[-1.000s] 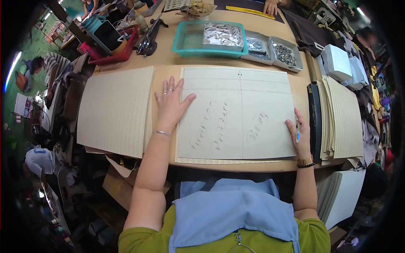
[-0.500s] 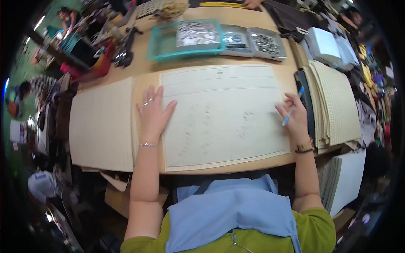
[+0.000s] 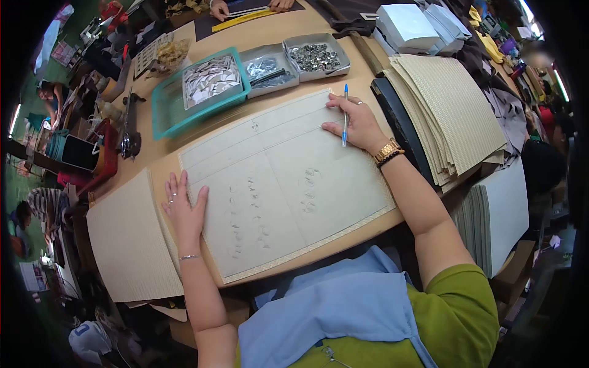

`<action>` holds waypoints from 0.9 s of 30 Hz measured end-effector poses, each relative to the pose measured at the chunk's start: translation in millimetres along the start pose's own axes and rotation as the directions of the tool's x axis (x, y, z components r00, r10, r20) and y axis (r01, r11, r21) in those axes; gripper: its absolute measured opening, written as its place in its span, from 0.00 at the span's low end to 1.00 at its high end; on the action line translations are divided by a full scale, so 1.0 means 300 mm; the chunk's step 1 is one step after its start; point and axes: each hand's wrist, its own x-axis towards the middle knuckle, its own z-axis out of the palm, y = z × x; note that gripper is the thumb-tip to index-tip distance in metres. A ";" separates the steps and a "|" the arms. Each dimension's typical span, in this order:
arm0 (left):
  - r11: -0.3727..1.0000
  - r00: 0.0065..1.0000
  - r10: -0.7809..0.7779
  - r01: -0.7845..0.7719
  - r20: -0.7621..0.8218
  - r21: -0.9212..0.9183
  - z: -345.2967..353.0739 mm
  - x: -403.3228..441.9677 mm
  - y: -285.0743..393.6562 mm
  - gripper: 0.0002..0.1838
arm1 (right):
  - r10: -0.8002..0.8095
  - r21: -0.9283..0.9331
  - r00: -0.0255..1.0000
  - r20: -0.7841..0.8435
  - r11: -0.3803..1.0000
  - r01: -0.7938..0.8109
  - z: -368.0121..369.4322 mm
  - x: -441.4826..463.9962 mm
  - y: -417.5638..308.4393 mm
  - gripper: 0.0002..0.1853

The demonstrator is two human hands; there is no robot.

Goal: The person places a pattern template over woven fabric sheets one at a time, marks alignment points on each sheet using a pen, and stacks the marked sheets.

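Observation:
My left hand (image 3: 185, 208) lies flat with spread fingers at the left edge of a pale card template (image 3: 282, 184). Ruled lines and faint handwriting mark the card. Under it, a cream textured sheet (image 3: 310, 250) shows along the near edge. Near the card's upper right corner, my right hand (image 3: 361, 126) grips a blue-and-white pen (image 3: 345, 126), thumb and fingertips close to the card. Whether those fingertips touch it I cannot tell.
Textured sheets are stacked at left (image 3: 126, 236) and right (image 3: 445, 113). Behind the card stand a teal tray (image 3: 161, 113), a box of dark packets (image 3: 270, 70) and a box of metal pieces (image 3: 316, 58). Another person's hands (image 3: 281, 5) hold a yellow strip at the far edge.
The view has turned, so the card now looks slanted. My right hand, still with the pen, has moved from beside the card's right edge up to its upper right corner.

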 end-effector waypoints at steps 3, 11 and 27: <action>1.000 1.000 0.000 0.000 0.000 0.014 0.001 0.001 -0.003 0.38 | 0.029 0.009 0.999 0.036 1.000 -0.030 -0.011 0.001 -0.008 0.26; 1.000 1.000 -0.005 0.005 0.004 0.022 0.005 0.001 -0.007 0.38 | 0.027 -0.010 0.999 0.018 1.000 -0.027 -0.008 0.002 -0.009 0.25; 0.998 0.999 0.031 -0.028 -0.038 0.062 0.006 -0.008 -0.016 0.39 | 0.037 -0.047 0.999 0.004 0.998 -0.037 0.020 0.021 0.010 0.27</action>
